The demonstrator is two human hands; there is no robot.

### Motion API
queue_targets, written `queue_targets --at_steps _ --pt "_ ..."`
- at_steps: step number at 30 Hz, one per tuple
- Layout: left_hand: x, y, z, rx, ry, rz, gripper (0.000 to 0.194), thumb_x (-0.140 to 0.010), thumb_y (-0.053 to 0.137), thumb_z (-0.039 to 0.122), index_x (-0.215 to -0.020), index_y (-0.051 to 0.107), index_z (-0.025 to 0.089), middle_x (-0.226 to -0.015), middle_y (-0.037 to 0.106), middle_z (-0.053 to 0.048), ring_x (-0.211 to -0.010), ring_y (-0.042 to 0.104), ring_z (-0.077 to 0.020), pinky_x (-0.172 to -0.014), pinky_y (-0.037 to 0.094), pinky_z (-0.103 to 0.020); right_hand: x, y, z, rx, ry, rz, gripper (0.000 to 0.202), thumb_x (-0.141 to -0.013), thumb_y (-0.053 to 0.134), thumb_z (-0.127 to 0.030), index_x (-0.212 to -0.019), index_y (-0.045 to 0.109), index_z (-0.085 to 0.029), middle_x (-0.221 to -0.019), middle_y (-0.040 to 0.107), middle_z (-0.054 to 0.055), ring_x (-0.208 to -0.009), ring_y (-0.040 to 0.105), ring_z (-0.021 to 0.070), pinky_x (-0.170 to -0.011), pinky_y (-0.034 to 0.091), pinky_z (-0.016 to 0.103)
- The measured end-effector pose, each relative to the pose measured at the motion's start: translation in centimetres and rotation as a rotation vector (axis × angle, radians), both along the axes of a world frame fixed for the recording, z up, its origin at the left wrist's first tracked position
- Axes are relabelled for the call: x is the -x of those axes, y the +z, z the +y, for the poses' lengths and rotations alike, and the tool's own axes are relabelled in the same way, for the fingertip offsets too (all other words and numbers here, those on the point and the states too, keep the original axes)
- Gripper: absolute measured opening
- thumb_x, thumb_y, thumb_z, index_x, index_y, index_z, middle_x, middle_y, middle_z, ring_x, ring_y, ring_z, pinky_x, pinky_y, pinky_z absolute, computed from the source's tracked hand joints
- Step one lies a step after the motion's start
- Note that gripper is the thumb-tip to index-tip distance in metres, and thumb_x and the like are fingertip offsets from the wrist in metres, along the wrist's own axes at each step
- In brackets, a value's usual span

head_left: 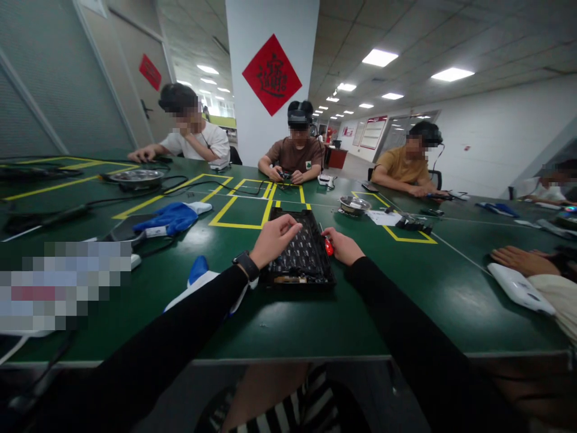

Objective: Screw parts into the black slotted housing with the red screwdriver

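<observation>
In front of me on the green table lies a black tray (322, 278), its inside filled with rows of small, shiny, pale pieces. My left hand (274, 240), with a dark watch on its wrist, hovers over the tray's left side. Its fingers are curled to the thumb; anything between them is too small to make out. Just beyond the tray's right edge, my right hand (345, 246) is closed around a red-handled screwdriver (329, 245). A thin shaft points up and away from the handle. Longer items, one of them tan, lie along the tray's near end.
Blue-and-white gloves (174, 219) lie to the left, with another glove (198, 270) under my left forearm. Metal bowls (354, 205) and black cables stand or run farther back. Yellow tape marks the table (406, 300). Several people sit around it; one person's hand (523, 264) rests at right.
</observation>
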State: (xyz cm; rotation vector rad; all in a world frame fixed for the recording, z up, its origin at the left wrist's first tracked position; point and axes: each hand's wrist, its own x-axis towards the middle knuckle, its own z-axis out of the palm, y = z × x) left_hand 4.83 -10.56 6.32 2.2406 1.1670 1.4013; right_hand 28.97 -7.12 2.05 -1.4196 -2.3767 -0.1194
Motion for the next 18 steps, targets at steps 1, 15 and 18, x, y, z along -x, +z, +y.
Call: queue_targets --at_steps 1,15,18 --pt "-0.3 0.0 0.2 0.029 -0.031 0.008 0.038 -0.084 0.039 0.045 -0.071 0.059 0.015 -0.054 0.042 0.003 -0.052 0.038 -0.0098 -0.053 0.028 -0.023 -0.1 0.1 -0.1 -0.007 -0.004 0.001 0.041 -0.073 0.046 -0.002 -0.111 0.047 -0.017 -0.094 0.057 0.006 -0.086 0.054 0.0165 -0.074 0.04 0.026" --pt "0.3 -0.5 -0.4 0.177 -0.229 -0.172 0.037 -0.086 0.034 0.043 -0.086 0.058 0.015 -0.068 0.052 0.0 -0.062 0.045 -0.0107 -0.058 0.036 -0.022 -2.1 1.4 -0.2 -0.198 0.054 0.321 0.024 -0.08 0.042 -0.012 -0.102 0.045 -0.02 -0.12 0.047 0.01 -0.105 0.051 0.0192 -0.09 0.039 0.036" --pt "0.1 -0.6 -0.4 0.158 -0.255 -0.155 0.032 -0.085 0.039 0.042 -0.084 0.055 0.015 -0.067 0.049 0.002 -0.06 0.042 -0.0098 -0.057 0.034 -0.021 -0.2 3.3 -0.2 -0.371 -0.081 0.858 0.02 -0.085 0.04 -0.027 -0.104 0.038 -0.022 -0.102 0.053 0.007 -0.068 0.056 0.0122 -0.07 0.047 0.031"
